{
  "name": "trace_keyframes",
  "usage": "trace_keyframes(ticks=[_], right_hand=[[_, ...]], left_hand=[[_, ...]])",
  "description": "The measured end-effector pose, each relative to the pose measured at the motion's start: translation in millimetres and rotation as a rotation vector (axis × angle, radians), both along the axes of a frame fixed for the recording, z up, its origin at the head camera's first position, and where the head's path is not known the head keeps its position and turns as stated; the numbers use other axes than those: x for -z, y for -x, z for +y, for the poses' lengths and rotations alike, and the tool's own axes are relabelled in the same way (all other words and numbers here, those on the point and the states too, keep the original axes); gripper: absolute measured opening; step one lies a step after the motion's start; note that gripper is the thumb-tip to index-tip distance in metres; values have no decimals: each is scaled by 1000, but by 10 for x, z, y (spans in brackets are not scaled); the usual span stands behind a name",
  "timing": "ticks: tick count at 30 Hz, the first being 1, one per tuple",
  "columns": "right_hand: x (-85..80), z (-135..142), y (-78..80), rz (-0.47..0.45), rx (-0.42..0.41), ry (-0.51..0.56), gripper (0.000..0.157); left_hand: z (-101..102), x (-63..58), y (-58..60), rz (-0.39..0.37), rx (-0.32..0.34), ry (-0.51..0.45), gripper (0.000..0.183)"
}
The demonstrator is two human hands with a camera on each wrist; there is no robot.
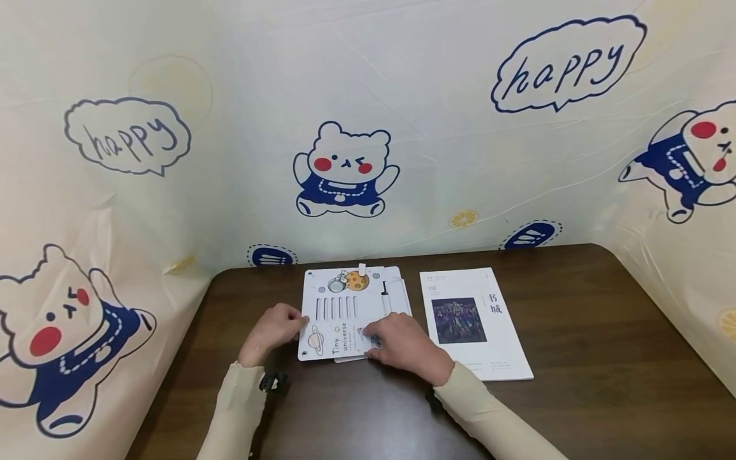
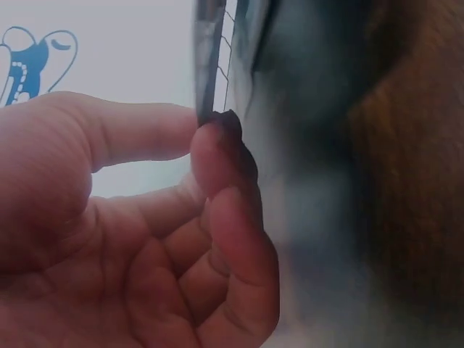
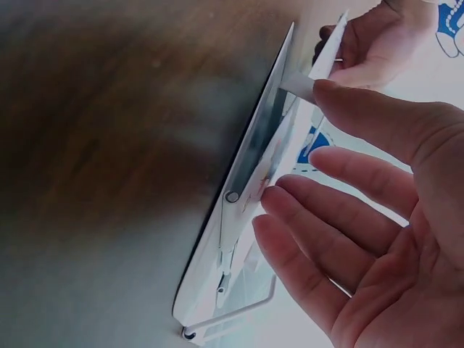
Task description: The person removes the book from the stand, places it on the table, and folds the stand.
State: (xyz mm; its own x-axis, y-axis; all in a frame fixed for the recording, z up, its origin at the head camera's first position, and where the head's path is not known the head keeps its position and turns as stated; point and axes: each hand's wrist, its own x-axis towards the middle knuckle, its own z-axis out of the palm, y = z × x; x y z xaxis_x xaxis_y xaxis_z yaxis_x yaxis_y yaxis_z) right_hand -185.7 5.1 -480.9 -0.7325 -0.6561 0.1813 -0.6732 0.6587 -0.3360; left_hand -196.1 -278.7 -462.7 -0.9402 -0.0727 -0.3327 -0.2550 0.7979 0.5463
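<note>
A white folding book stand (image 1: 336,291) printed with an astronaut, planets and "Tiny universe" lies on the table. My left hand (image 1: 276,331) pinches its left edge between thumb and fingers, as the left wrist view (image 2: 217,152) shows up close. The front panel (image 3: 319,65) is lifted away from the back panel (image 3: 250,152), with hinged metal pieces between them. My right hand (image 1: 405,345) is at the near right part of the stand. In the right wrist view its thumb (image 3: 362,112) touches a pale tab (image 3: 299,85) between the panels, while the other fingers are loosely extended.
Right of the stand lies a white magazine (image 1: 460,319) with a dark picture on its cover. Both rest on a dark wooden table (image 1: 598,332). A pale curtain (image 1: 448,147) with bear prints surrounds the table's back and sides.
</note>
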Motion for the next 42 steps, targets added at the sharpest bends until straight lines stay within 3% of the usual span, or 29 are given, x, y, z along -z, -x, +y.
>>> trace_keyframes(ticks=[8,24,32,37,42], right_hand=[[9,-53,5,-5,7,-57,14],[-12,-85,39,56,16,-118,21],[-67,-82,68,-1,17,-129,29],[-198,-67,185,-72,-2,-52,30],[-374,-135,495,-127,77,52,30]], left_hand=[[-46,115,5,-30,45,-18,28],[-32,109,18,-55,43,-36,23],[-43,104,10,-59,40,-49,22],[-39,106,3,-60,41,-58,23],[-45,115,16,-56,43,-53,24]])
